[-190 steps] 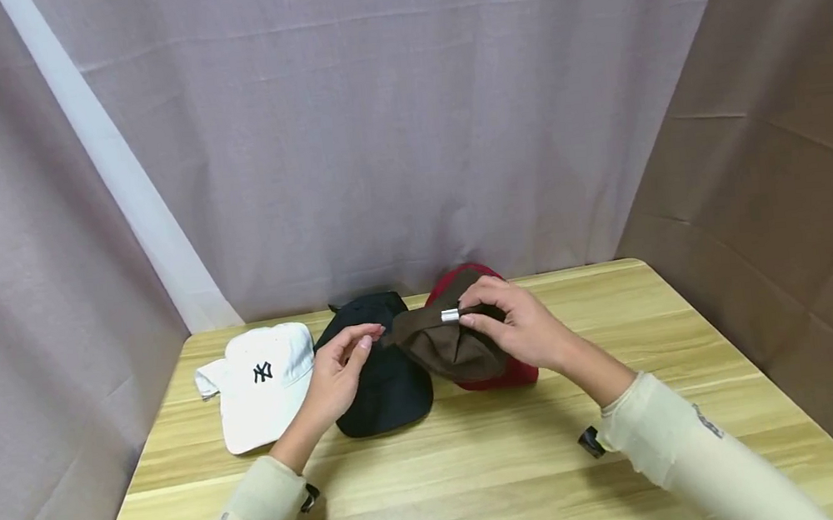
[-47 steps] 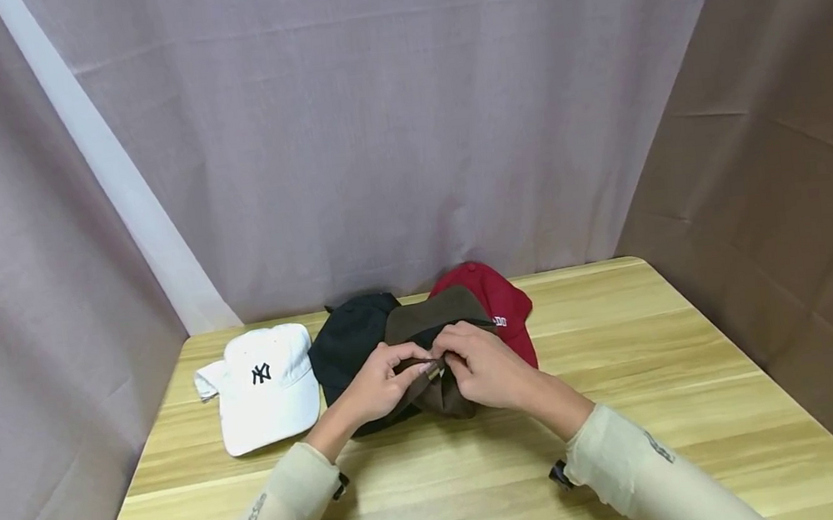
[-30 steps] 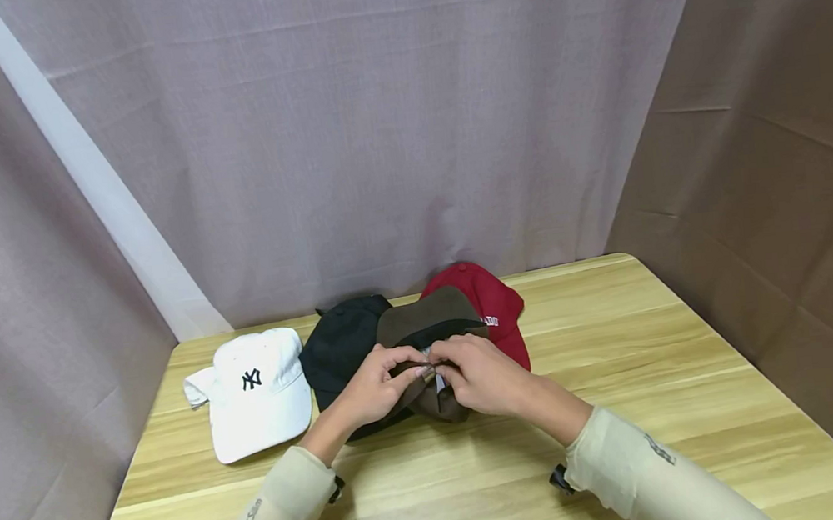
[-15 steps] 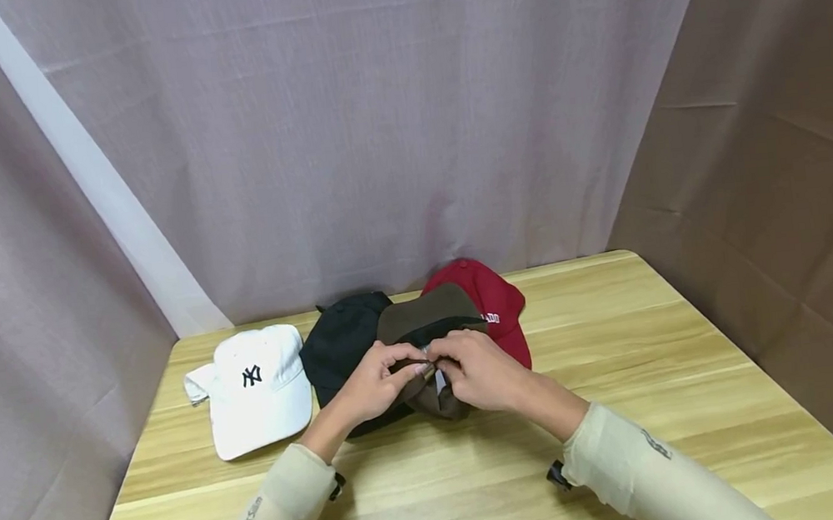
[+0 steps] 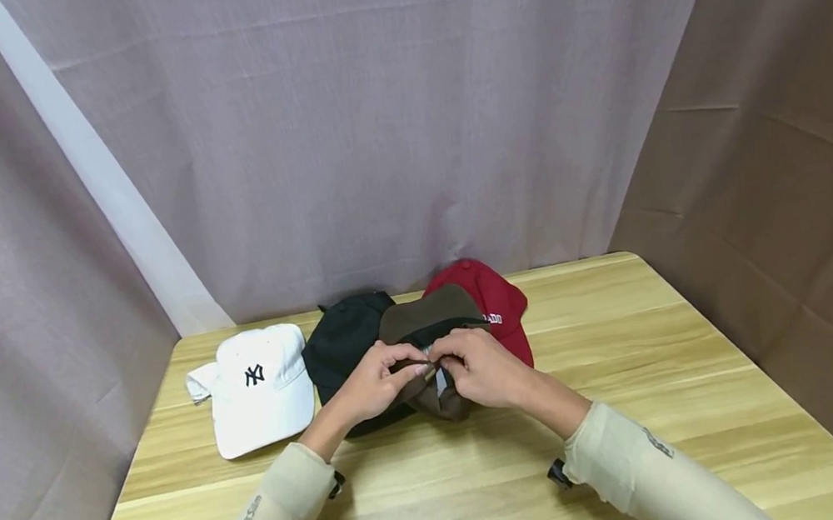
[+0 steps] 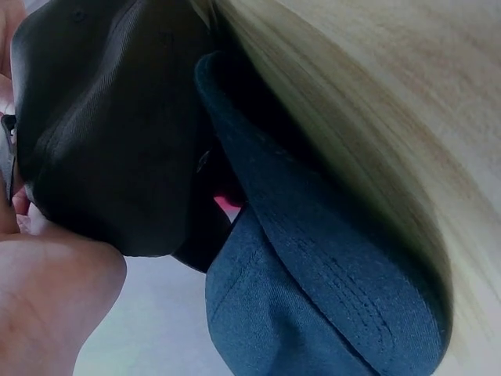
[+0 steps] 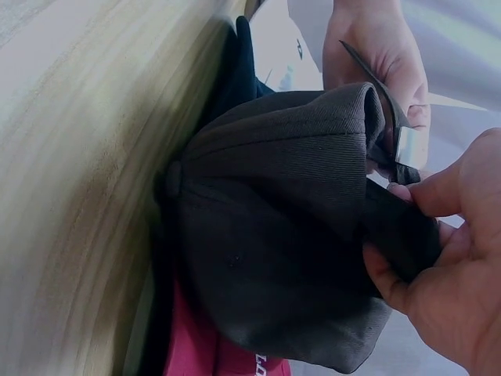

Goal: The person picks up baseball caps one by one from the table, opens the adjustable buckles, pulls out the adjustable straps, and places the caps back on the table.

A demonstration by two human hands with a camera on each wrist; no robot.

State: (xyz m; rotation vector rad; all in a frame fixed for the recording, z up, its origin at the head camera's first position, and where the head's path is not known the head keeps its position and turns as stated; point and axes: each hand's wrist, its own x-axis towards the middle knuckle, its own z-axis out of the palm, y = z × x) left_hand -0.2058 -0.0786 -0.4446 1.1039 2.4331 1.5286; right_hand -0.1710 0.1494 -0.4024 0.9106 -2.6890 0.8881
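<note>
A brown cap (image 5: 425, 311) is tipped with its opening toward me and its brim at the back, between a black cap (image 5: 345, 342) and a red cap (image 5: 499, 302) that it partly covers. My left hand (image 5: 372, 386) pinches one end of its back strap. My right hand (image 5: 489, 370) pinches the other end, fingertips close to the left ones. In the right wrist view a silver metal buckle (image 7: 409, 146) sits on the strap by the left fingers, and the right thumb and fingers (image 7: 391, 282) grip the dark strap. The brown crown (image 7: 266, 211) hangs below the hands.
A white cap (image 5: 259, 392) with a black emblem lies at the left of the wooden table (image 5: 620, 341). The black cap's brim (image 6: 329, 243) shows close by in the left wrist view. Grey curtains (image 5: 344, 133) stand behind, a brown cloth wall (image 5: 777, 175) at right.
Earlier the right hand alone held the brown cap near its buckle, the left hand apart. Both hands then came to the strap, the cap turning lower; over the last second they barely shift.
</note>
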